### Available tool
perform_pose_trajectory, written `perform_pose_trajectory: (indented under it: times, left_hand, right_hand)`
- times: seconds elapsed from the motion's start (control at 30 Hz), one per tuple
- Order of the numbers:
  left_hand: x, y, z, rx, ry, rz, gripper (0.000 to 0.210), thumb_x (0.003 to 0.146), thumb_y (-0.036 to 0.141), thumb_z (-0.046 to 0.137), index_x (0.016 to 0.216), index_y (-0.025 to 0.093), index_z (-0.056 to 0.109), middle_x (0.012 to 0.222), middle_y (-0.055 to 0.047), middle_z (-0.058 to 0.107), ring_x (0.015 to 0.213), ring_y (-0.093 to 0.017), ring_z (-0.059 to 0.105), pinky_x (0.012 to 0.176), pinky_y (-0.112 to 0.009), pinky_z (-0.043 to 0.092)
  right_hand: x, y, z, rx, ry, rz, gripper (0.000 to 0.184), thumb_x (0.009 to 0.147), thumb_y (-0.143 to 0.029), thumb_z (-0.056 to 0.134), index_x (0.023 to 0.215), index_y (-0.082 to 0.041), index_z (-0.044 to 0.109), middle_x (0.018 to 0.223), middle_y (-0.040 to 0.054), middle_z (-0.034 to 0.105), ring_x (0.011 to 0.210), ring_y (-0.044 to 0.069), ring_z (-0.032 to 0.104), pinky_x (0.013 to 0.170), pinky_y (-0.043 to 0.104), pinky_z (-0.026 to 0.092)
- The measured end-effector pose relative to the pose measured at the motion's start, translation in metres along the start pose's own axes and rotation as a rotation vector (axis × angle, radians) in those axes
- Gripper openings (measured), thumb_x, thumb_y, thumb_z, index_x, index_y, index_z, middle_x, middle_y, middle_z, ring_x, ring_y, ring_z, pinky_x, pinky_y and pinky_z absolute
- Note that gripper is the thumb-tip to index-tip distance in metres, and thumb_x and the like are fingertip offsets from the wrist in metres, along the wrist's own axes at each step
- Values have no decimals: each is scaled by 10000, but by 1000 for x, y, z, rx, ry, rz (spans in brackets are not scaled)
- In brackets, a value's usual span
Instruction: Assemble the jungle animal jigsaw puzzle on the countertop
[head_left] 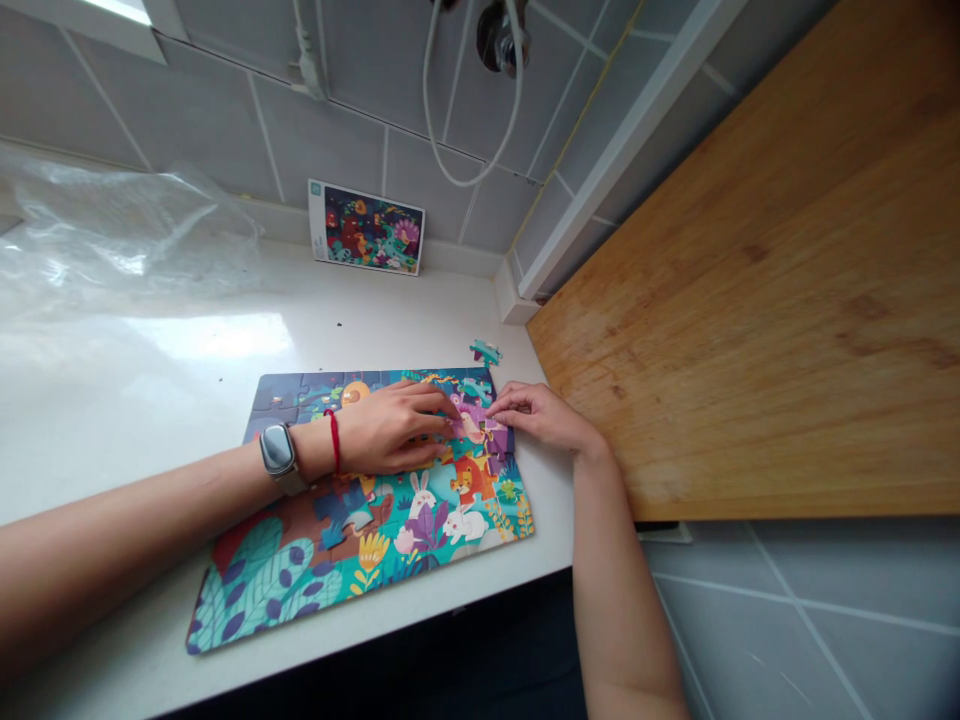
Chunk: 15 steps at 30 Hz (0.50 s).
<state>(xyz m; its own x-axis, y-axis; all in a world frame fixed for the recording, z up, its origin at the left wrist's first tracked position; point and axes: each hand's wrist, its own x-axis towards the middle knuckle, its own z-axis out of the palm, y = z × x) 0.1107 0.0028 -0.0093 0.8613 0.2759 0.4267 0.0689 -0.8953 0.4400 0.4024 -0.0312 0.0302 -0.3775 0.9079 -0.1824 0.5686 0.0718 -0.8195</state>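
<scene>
A colourful jigsaw puzzle (420,530) with rabbits, a lion and leaves lies on the white counter. My left hand (394,428) rests across its upper middle, fingers stretched out and fairly flat, hiding part of the picture. At the puzzle's right edge my right hand (541,415) is closed, with thumb and fingers pinched on a purple puzzle piece (499,438). That piece sits at or in the edge; how far it is seated I cannot tell. Just beyond the upper right corner lies a loose teal puzzle piece (486,352).
A picture card (367,228) showing the same style of scene leans on the tiled wall. Crumpled clear plastic (127,230) lies at the far left. A large wooden board (750,280) stands close on the right. A white cable (426,90) hangs above.
</scene>
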Motion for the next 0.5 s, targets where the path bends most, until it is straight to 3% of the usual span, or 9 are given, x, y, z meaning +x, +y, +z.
perform_pose_trajectory:
  times: [0.2,0.37,0.5]
  left_hand:
    - [0,0,0,5,-8,-8,258,1030,352,568,1188,231,732,1272,-121,713,1169,-282,663,1032,-478,539]
    - [-1,-1,0,-7,-8,-11,254,1021,347,583,1199,242,731,1282,-115,711,1178,-280,663,1038,-472,536]
    - [-1,0,1,-5,-4,-13,253,1023,348,579,1193,242,733,1282,-110,715,1180,-282,663,1033,-477,538]
  right_hand:
    - [3,6,7,15,52,20,153,817,-345,759,844,-196,778,884,33,683,758,159,596,705,285,460]
    - [3,9,8,66,86,88,260,758,-399,807,782,-198,643,720,-26,614,658,137,516,625,259,397]
    - [4,13,8,74,89,98,329,741,-442,828,763,-206,601,714,-33,592,669,143,520,629,261,397]
